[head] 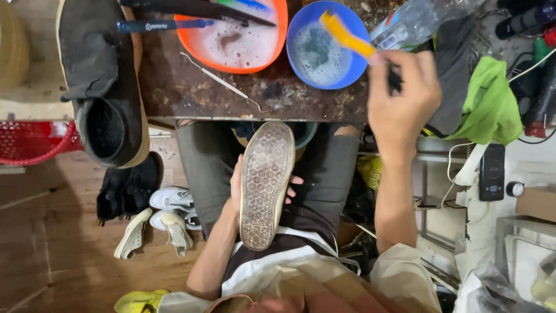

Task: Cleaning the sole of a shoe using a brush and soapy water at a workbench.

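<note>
The left hand [237, 188] holds a shoe [265, 184] sole-up over the person's lap, just below the near edge of the worktop [191, 93]. The hand is under and behind the shoe: its palm shows along the shoe's left side, and the fingers [294, 181] curl round to the right edge, where their tips peek out beside the pale rim of the sole. The fingers are closed round the shoe, which lies lengthwise, toe toward the worktop and heel toward the person's body. The grey patterned sole faces the camera.

The right hand [402, 98] is raised at the right end of the worktop, closed on the dark end of a brush [347, 36] with a yellow handle. The handle runs up and left from the fingers and reaches over a blue bowl [301, 26] of soapy water; whether its tip touches the water cannot be told.

Left of the blue bowl sits an orange bowl [278, 40], also foamy, with dark tools laid across it. A thin metal pick [220, 81] lies on the worktop below it. A dark boot [101, 87] rests on the worktop's left end. A green cloth [489, 104] hangs to the right, and pairs of shoes sit on the floor [52, 249] at the left.
</note>
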